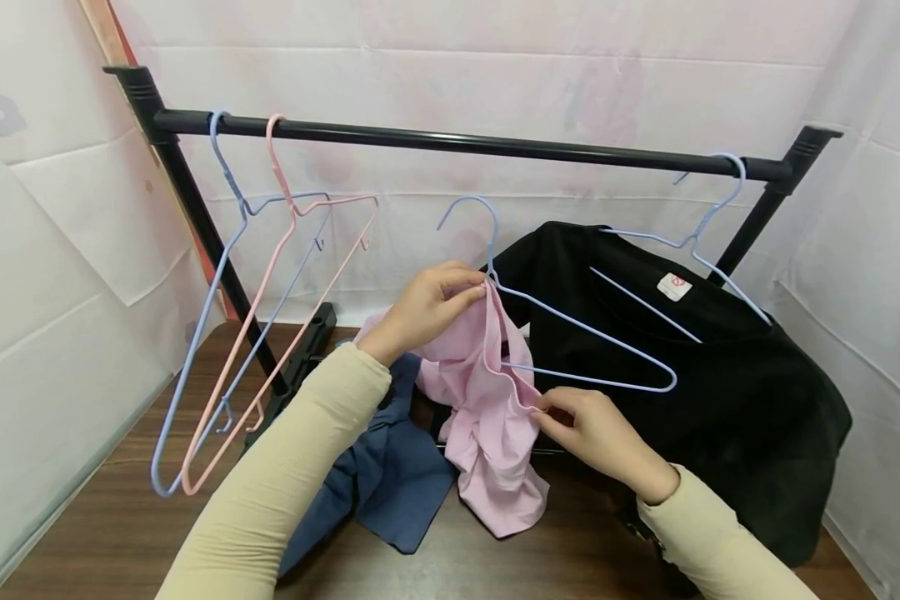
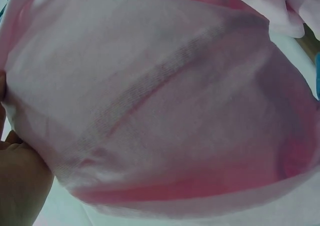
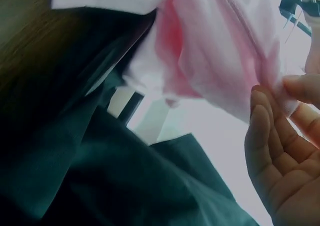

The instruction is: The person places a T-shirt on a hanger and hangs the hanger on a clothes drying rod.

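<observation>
In the head view a pink shirt [image 1: 487, 417] hangs in loose folds between the two hands. My left hand [image 1: 435, 304] pinches its upper edge right at the neck of a light blue hanger [image 1: 585, 329]. That hanger's hook is below the rod, its right arm stands outside the cloth, and its left side is hidden. Lower down, my right hand [image 1: 588, 429] pinches the shirt's edge between thumb and fingers. The right wrist view shows this pinch on the pink cloth [image 3: 220, 50]. Pink cloth [image 2: 150, 100] fills most of the left wrist view.
A black rod [image 1: 450, 142] crosses the back. A blue hanger [image 1: 232, 233] and a pink hanger [image 1: 281, 233] hang at its left. On the right a black garment [image 1: 720, 400] hangs on another blue hanger [image 1: 708, 225]. Dark blue cloth [image 1: 405, 475] lies on the brown table [image 1: 570, 533].
</observation>
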Demonstrator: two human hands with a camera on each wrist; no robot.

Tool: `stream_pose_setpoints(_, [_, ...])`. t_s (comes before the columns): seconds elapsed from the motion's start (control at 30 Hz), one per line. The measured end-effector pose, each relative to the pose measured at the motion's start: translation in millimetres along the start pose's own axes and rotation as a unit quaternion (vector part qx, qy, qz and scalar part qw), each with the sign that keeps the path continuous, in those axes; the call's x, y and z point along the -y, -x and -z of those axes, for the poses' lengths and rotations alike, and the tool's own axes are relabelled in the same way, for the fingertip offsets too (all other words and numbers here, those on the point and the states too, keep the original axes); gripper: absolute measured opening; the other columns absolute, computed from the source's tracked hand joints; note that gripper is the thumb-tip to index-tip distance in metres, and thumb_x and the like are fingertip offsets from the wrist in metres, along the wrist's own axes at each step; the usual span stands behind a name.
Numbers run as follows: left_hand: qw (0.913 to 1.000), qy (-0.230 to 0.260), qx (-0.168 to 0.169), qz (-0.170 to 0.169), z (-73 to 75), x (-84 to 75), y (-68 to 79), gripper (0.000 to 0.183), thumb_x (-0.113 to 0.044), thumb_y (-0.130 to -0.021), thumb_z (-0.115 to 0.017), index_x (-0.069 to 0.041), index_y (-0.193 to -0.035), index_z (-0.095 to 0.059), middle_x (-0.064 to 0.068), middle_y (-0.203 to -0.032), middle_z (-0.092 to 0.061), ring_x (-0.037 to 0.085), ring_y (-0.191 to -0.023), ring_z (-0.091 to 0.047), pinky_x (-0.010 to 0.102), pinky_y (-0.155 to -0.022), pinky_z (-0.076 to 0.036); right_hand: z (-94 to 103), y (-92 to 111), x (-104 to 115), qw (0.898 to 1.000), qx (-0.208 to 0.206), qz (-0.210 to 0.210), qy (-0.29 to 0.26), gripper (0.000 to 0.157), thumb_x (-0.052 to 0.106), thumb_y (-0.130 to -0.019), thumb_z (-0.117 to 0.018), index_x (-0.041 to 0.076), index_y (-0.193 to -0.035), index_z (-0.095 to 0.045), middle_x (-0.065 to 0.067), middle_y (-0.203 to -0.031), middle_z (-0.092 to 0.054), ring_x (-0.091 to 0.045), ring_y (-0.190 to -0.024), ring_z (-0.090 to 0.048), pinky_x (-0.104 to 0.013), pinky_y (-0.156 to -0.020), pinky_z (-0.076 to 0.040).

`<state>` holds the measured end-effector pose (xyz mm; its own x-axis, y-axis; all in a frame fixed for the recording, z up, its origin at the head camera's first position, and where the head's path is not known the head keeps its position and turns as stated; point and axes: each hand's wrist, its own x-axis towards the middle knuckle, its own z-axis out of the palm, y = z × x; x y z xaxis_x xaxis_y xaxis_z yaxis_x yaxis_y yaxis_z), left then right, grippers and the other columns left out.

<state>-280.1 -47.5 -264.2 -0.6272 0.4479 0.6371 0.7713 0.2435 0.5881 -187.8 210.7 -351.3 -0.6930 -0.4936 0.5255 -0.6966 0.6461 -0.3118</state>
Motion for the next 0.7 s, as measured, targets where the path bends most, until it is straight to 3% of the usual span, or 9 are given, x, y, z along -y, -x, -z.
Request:
stream_pose_setpoints(0.27, [0.9998, 0.001, -0.008, 0.019, 7.6, 1.6, 3.9, 0.021, -0.006, -0.094, -0.064, 0.002, -0.112, -0.072, 0.013, -0.107, -0.069, 0.02, -0.099, -0.063, 0.035, -0.091, -0.054, 12.8, 11.3, -12.1, 1.0, -0.021, -0.002, 0.0, 0.014, 0.004, -0.083, -0.076, 0.017, -0.083, -0.069, 0.014, -0.074, -0.061, 0.005, -0.065, -0.05, -0.019, -0.058, -0.048])
stream_pose_setpoints(0.7, [0.9996, -0.011, -0.024, -0.005, 15.5, 5.3, 8.4, 0.018, -0.004, -0.093, -0.065, 0.002, -0.108, -0.074, 0.013, -0.102, -0.069, 0.017, -0.09, -0.06, 0.02, -0.079, -0.049, 28.5, 19.5, -21.5, 0.999, -0.043, -0.019, 0.012, 0.007, 0.008, -0.086, -0.074, 0.014, -0.086, -0.071, 0.014, -0.077, -0.062, 0.003, -0.067, -0.051, -0.016, -0.061, -0.046])
